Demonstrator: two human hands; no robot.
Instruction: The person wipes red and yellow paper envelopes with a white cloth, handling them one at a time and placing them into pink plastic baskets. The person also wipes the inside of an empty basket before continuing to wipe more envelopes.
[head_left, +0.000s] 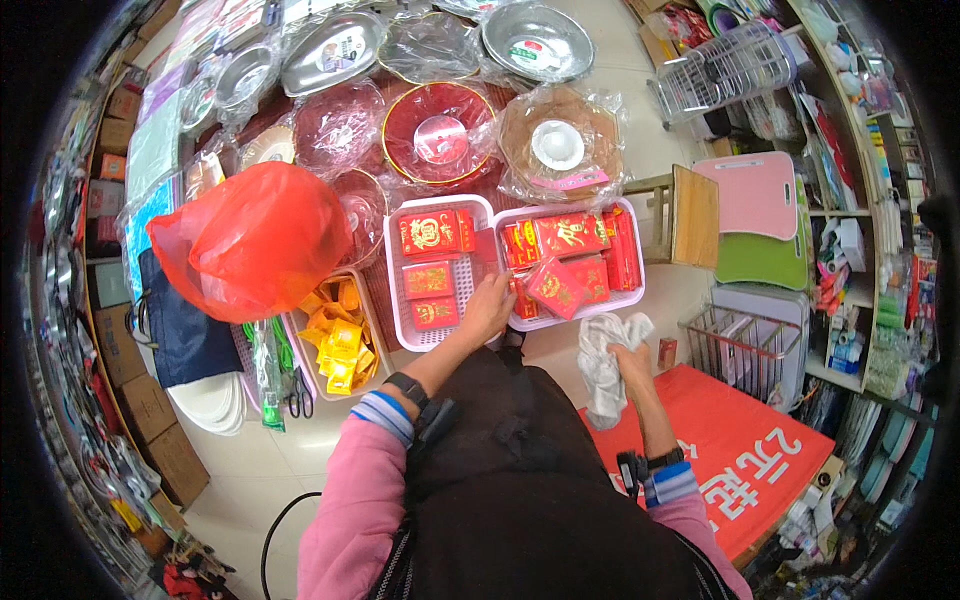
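My left hand (489, 306) is at the near ends of two plastic baskets, over the gap where their rims meet. Its fingertips are partly hidden, so whether they grip a rim is unclear. The left basket (395, 315) holds stacks of red envelopes (429, 281) with gold print, and part of its perforated floor shows. More red packets (574, 234) fill the right basket (639, 289), two of them lying askew on top. A crumpled white cloth (604, 367) hangs from my right hand (634, 366), which grips it to the right of the baskets.
Left of the baskets, a red plastic bag (251, 240) bulges above a bin of yellow packets (345, 349). Scissors (301, 394) hang nearby. Plastic-wrapped bowls (439, 135) and metal basins (536, 45) cover the far side. A wooden stool (694, 217) and a red sign board (720, 442) stand to the right.
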